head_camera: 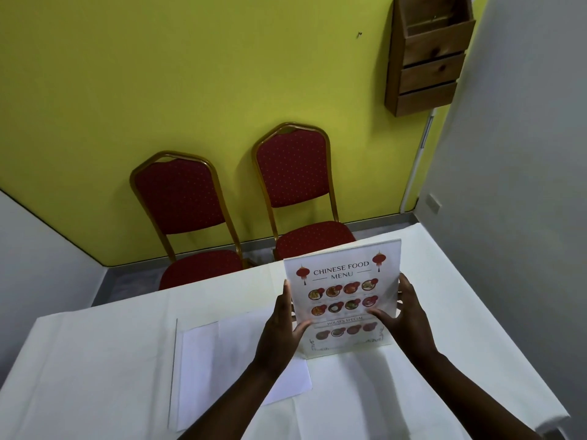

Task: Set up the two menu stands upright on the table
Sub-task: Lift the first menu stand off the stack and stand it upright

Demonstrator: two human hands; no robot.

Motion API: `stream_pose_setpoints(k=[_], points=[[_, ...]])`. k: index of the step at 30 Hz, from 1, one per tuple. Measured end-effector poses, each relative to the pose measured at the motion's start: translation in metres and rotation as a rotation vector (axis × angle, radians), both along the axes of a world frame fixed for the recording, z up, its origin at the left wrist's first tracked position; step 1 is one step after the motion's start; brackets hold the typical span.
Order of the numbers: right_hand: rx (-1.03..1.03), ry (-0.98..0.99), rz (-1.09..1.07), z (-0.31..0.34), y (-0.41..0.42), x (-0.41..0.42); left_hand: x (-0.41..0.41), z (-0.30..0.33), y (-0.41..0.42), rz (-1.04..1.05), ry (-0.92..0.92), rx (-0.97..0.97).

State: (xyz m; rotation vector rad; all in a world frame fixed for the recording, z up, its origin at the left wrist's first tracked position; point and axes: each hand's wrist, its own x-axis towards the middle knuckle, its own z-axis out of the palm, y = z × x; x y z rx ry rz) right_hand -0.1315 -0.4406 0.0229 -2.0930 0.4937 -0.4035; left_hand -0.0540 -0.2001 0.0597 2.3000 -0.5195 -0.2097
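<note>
You clasped the printed menu stand (344, 300) by both side edges, left hand (286, 322) and right hand (403, 312), steadying it upright on the bench (95, 360); the second stand (219, 369) lay flat left of your grip.

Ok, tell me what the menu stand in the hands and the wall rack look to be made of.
Menu stand: seemingly clear glossy acrylic; see-through edges and base frame a printed paper menu. The left hand and right hand hold its sides.
Wall rack: unpainted brown wood, matte; grain and a dark knot show on the front boards.
</note>
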Motion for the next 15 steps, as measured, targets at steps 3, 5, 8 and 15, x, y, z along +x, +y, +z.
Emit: stream_pose_setpoints(k=[3,5,8,15], points=[[-0.027,-0.017,-0.019,0.0,0.004,-0.004,0.0,-0.007,0.004,-0.009,0.008,0.01],[-0.07,-0.056,-0.058,0.0,0.01,-0.008,-0.001,-0.011,0.008,-0.009,0.025,0.017],[-0.225,-0.092,-0.143,0.001,0.023,-0.017,-0.001,-0.016,0.016,-0.006,0.045,0.021],[-0.454,-0.152,0.201,-0.019,0.087,-0.035,0.007,-0.038,0.064,-0.096,-0.075,0.196]])
